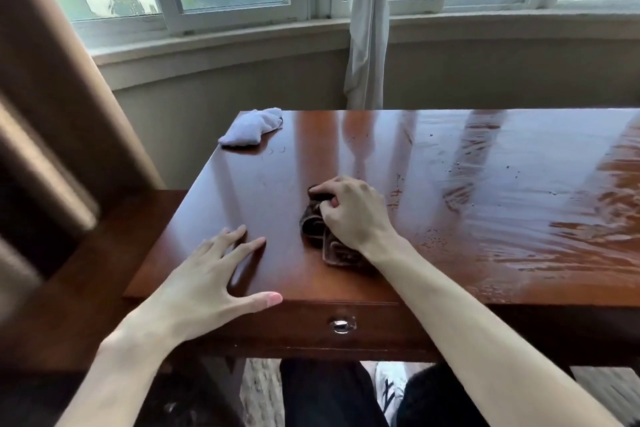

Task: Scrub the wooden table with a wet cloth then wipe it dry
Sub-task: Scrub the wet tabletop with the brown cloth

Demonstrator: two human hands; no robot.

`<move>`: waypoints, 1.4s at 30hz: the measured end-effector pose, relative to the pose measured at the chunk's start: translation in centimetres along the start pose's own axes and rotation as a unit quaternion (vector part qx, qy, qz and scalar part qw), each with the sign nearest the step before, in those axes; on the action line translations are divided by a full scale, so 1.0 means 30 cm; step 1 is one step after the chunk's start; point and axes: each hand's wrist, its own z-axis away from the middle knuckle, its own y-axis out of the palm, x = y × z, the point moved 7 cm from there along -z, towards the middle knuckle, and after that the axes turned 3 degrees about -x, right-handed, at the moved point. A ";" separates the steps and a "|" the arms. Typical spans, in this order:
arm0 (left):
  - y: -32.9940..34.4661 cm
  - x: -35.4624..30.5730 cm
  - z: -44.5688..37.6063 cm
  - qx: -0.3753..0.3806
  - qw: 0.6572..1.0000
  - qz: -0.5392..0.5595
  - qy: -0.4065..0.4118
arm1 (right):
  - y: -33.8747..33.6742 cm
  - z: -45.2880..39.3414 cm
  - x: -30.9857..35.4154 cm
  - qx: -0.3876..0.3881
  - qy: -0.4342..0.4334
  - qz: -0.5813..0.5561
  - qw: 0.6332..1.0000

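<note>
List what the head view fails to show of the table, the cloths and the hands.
- Wooden table: right end cut off by the frame edge.
- Dark cloth: mostly covered by the right hand; the grip underneath is hidden.
- White cloth: wet or dry, cannot tell.
- Left hand: palm contact with the table unclear.
- Left foreground: blurred.

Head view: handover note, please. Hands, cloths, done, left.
Left hand: open, fingers spread, resting on the wooden table near its front left edge.
Right hand: fingers curled on the dark cloth, mid-table.
White cloth: untouched at the far left corner.
Done: right half looks wet and streaked.
Left: left part appears still unscrubbed; then wipe everything dry, presumably with the white cloth.
</note>
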 end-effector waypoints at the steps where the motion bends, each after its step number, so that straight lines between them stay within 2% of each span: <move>1: 0.001 -0.002 0.000 -0.009 1.000 -0.008 0.004 | 0.022 -0.052 -0.005 -0.014 0.020 0.033 0.999; 3: 0.001 -0.010 0.004 -0.012 1.000 -0.020 0.011 | 0.087 -0.091 0.083 -0.023 0.007 0.082 0.996; 5: -0.005 -0.008 0.009 -0.004 1.000 -0.013 0.017 | 0.133 -0.027 0.197 0.000 -0.033 0.096 0.995; 8: -0.022 0.031 0.010 -0.044 0.998 -0.033 0.024 | 0.086 0.173 0.243 0.025 -0.123 -0.017 0.992; 10: -0.022 0.059 0.014 -0.080 0.997 -0.019 0.012 | 0.025 0.209 0.181 0.054 -0.106 -0.083 0.989; 11: -0.018 0.062 0.017 -0.089 0.996 -0.011 0.006 | 0.013 0.189 0.137 0.056 -0.087 -0.081 0.991; 14: -0.015 0.053 0.023 -0.095 0.995 -0.018 0.005 | 0.030 0.056 0.046 0.026 -0.033 -0.014 0.999; 17: -0.027 0.061 0.014 -0.073 0.997 0.019 -0.010 | 0.086 0.039 0.119 -0.016 -0.017 0.087 0.996; 19: -0.056 0.070 -0.010 -0.083 0.993 0.074 -0.027 | 0.105 0.118 0.214 -0.020 -0.083 0.085 0.993; 21: -0.078 0.063 -0.039 -0.112 0.987 0.110 -0.027 | 0.101 0.183 0.247 0.032 -0.148 -0.001 0.989; 23: -0.087 0.048 -0.074 -0.138 0.983 0.119 -0.024 | 0.098 0.107 0.193 0.084 -0.128 -0.053 0.987; 26: -0.059 0.022 -0.140 -0.131 0.987 0.083 -0.031 | 0.110 -0.069 0.071 0.036 -0.039 0.001 0.999; 28: -0.057 0.009 -0.207 -0.140 0.988 0.064 -0.029 | 0.133 -0.107 0.072 0.030 -0.058 0.034 0.997; 30: -0.075 -0.016 -0.292 -0.150 0.987 0.054 -0.030 | 0.154 -0.120 0.076 0.071 -0.109 0.017 0.991; 32: -0.085 -0.032 -0.395 -0.141 0.988 0.036 -0.046 | 0.160 -0.202 0.022 0.085 -0.115 0.008 0.990; 36: -0.077 -0.028 -0.601 -0.116 0.988 -0.046 -0.085 | 0.198 -0.485 -0.148 0.026 -0.048 0.029 0.998; 42: -0.034 0.054 -0.785 -0.109 0.980 -0.102 -0.135 | 0.276 -0.922 -0.369 -0.004 0.008 0.066 0.998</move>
